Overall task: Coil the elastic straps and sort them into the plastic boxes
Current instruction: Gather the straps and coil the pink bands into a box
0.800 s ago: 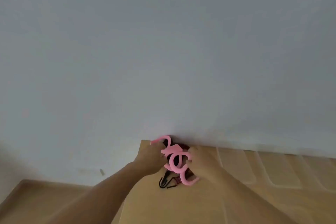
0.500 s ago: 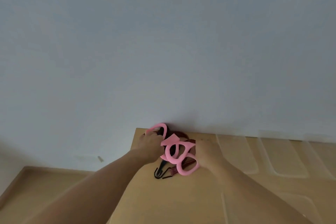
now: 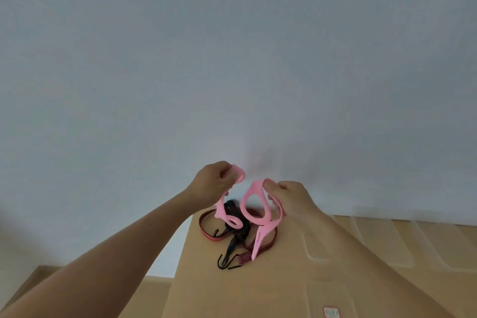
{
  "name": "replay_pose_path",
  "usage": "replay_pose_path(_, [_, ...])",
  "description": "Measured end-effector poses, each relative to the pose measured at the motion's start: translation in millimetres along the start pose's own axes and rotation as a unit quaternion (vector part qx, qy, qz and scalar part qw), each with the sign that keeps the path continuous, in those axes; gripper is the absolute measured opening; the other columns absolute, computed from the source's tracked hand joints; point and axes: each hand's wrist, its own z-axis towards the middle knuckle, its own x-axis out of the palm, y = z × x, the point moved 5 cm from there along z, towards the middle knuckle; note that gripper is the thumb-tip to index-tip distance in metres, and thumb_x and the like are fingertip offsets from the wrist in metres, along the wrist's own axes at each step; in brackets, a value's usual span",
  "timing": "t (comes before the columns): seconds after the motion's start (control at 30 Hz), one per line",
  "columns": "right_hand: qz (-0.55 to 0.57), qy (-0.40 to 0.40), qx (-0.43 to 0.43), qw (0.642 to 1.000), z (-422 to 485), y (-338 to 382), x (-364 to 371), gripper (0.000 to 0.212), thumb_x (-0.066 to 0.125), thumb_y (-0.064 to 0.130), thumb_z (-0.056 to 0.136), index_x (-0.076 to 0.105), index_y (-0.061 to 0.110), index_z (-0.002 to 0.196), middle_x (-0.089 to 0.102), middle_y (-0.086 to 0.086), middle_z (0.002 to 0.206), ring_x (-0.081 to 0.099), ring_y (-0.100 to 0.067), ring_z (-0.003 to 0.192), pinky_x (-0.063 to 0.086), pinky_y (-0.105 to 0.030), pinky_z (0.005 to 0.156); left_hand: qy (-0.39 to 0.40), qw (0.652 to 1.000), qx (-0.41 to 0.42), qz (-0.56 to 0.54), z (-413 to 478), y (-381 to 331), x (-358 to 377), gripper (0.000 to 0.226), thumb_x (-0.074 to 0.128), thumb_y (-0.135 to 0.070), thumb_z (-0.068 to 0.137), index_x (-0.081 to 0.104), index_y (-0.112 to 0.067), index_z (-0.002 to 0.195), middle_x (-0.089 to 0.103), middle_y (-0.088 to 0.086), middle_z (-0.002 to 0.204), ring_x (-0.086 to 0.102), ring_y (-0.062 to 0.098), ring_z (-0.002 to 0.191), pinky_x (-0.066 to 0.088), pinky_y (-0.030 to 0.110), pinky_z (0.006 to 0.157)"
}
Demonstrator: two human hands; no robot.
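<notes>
I saw the left hand (image 3: 213,183) and right hand (image 3: 293,196) each pinching a looped flat pink elastic strap (image 3: 255,186) above dark red and black hooked straps (image 3: 236,232) on the tan tabletop (image 3: 258,289), near clear plastic boxes (image 3: 374,242).

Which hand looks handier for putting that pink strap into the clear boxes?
Probably the right hand: it grips the looped part of the pink strap, and the clear boxes lie on its side.
</notes>
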Motion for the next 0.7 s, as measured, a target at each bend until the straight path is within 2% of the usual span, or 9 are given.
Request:
replay_pose_path(0.13, [0.121, 0.017, 0.037, 0.992, -22.2, 41.6, -11.5, 0.019, 0.060, 0.023, 0.073, 0.066, 0.006, 0.079, 0.059, -0.002, 0.060, 0.051, -0.018, 0.049, 0.044, -0.030, 0.054, -0.021, 0.999, 0.015, -0.047, -21.5, -37.1, -19.2, 0.024, 0.048, -0.043, 0.100, 0.064, -0.031, 0.114, 0.070, -0.006, 0.082, 0.067, 0.004, 0.069, 0.050, 0.020, 0.064])
replay_pose_path(0.17, [0.141, 0.042, 0.027, 0.989, -27.9, 47.4, -11.9, 0.023, 0.059, 0.017, 0.070, 0.068, 0.004, 0.087, 0.062, -0.004, 0.068, 0.053, -0.018, 0.052, 0.045, -0.031, 0.053, -0.010, 0.997, 0.011, -0.073, -27.4, -42.4, -22.1, 0.025, 0.050, -0.037, 0.100, 0.063, -0.031, 0.120, 0.071, -0.005, 0.085, 0.069, 0.010, 0.076, 0.053, 0.026, 0.070])
replay_pose_path(0.23, [0.146, 0.080, 0.000, 0.986, -35.0, 52.2, -12.5, 0.018, 0.061, 0.008, 0.079, 0.069, 0.004, 0.095, 0.067, -0.006, 0.082, 0.056, -0.016, 0.057, 0.047, -0.031, 0.054, 0.033, 0.994, -0.005, -0.103, -34.3, -45.6, -22.3, 0.030, 0.055, -0.020, 0.095, 0.060, -0.023, 0.125, 0.071, 0.004, 0.094, 0.068, 0.024, 0.086, 0.054, 0.041, 0.082])
replay_pose_path(0.33, [0.058, 0.046, -0.059, 0.995, -50.5, 63.3, -20.8, 0.021, 0.051, 0.002, 0.093, 0.068, 0.012, 0.097, 0.073, -0.007, 0.091, 0.070, -0.016, 0.063, 0.050, -0.030, 0.054, 0.062, 0.995, -0.004, -0.078, -51.6, -51.8, -26.4, 0.033, 0.060, -0.007, 0.090, 0.061, -0.016, 0.121, 0.069, 0.013, 0.101, 0.066, 0.028, 0.088, 0.054, 0.044, 0.087])
replay_pose_path(0.43, [-0.111, -0.023, -0.130, 0.985, -61.4, 72.8, -29.1, 0.026, 0.041, 0.006, 0.095, 0.059, 0.024, 0.100, 0.070, -0.003, 0.081, 0.070, -0.017, 0.064, 0.049, -0.030, 0.053, 0.043, 0.998, -0.008, -0.050, -62.5, -55.6, -30.8, 0.021, 0.062, -0.007, 0.090, 0.065, -0.011, 0.110, 0.072, 0.009, 0.097, 0.067, 0.025, 0.089, 0.055, 0.042, 0.087])
replay_pose_path(0.5, [-0.192, -0.062, -0.170, 0.965, -67.6, 74.7, -32.5, 0.015, 0.045, 0.018, 0.097, 0.054, 0.030, 0.101, 0.068, -0.001, 0.071, 0.066, -0.017, 0.064, 0.048, -0.031, 0.056, 0.033, 0.999, -0.008, -0.028, -68.8, -59.4, -30.3, 0.014, 0.063, -0.010, 0.089, 0.067, -0.012, 0.102, 0.074, 0.005, 0.094, 0.069, 0.024, 0.091, 0.056, 0.037, 0.082])
replay_pose_path(0.57, [-0.201, -0.101, -0.182, 0.957, -72.6, 78.5, -38.0, 0.008, 0.048, 0.029, 0.095, 0.055, 0.028, 0.092, 0.065, 0.005, 0.067, 0.062, -0.014, 0.063, 0.042, -0.028, 0.053, 0.021, 1.000, -0.001, -0.016, -74.0, -65.5, -29.3, 0.007, 0.065, -0.013, 0.089, 0.069, -0.014, 0.094, 0.074, 0.002, 0.091, 0.067, 0.019, 0.084, 0.052, 0.030, 0.070])
replay_pose_path(0.63, [-0.214, -0.121, -0.198, 0.949, -74.8, 84.0, -42.2, 0.024, 0.045, 0.030, 0.094, 0.056, 0.017, 0.078, 0.059, 0.006, 0.064, 0.055, -0.016, 0.060, 0.036, -0.025, 0.051, 0.005, 1.000, 0.007, 0.005, -76.8, -71.4, -28.7, 0.004, 0.066, -0.018, 0.088, 0.069, -0.017, 0.085, 0.072, -0.001, 0.084, 0.062, 0.015, 0.073, 0.046, 0.022, 0.060])
replay_pose_path(0.7, [-0.205, -0.111, -0.194, 0.953, -76.7, 86.2, -44.8, 0.030, 0.041, 0.028, 0.097, 0.054, 0.010, 0.076, 0.060, 0.002, 0.066, 0.052, -0.018, 0.060, 0.036, -0.027, 0.052, -0.011, 0.999, 0.022, 0.047, -79.6, -77.7, -27.5, 0.013, 0.067, -0.023, 0.089, 0.065, -0.021, 0.076, 0.064, -0.007, 0.071, 0.054, 0.009, 0.062, 0.039, 0.013, 0.050])
